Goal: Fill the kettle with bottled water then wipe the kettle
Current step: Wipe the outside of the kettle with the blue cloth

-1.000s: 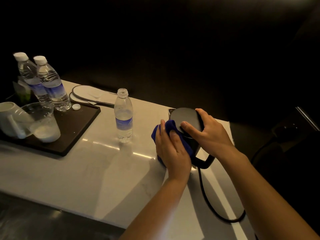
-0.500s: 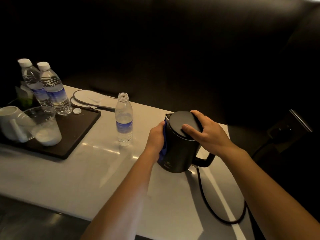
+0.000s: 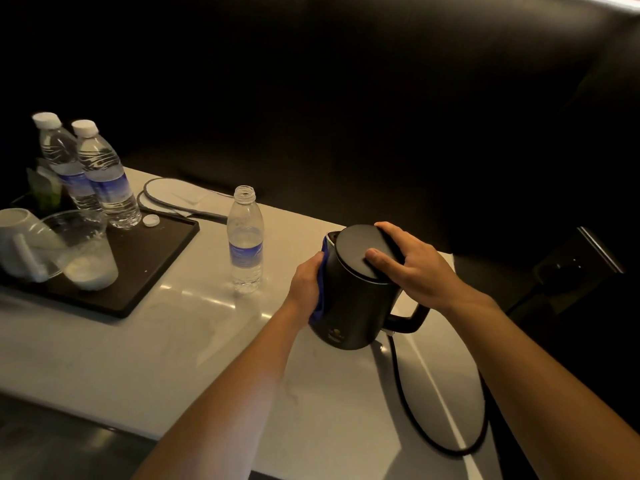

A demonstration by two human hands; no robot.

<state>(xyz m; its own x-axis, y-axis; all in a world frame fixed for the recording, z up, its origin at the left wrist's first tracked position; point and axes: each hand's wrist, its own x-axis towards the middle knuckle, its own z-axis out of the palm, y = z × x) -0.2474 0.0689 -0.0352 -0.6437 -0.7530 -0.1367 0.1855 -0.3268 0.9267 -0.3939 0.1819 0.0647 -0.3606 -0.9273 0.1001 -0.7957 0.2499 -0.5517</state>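
Note:
A black electric kettle [image 3: 356, 306] stands on the white table [image 3: 138, 348], lid closed, handle pointing right. My right hand [image 3: 412, 268] lies flat on its lid, fingers spread over the top. My left hand [image 3: 306, 282] presses a blue cloth [image 3: 320, 303] against the kettle's left side; only a strip of the cloth shows between palm and kettle. An uncapped water bottle [image 3: 245, 244], partly full, stands to the left of the kettle. Its white cap [image 3: 151, 220] lies on the black tray [image 3: 152, 271].
Two capped full bottles [image 3: 104, 178] stand at the tray's back, with a clear plastic cup [image 3: 86, 251] and a white mug [image 3: 20, 244] on the left. The kettle's black cord [image 3: 408, 403] loops over the table's right end. Flat white slippers [image 3: 173, 199] lie behind the tray.
My left hand slid with the cloth from the kettle's near face round to its left side. The kettle's front became visible. My right hand stayed on the lid.

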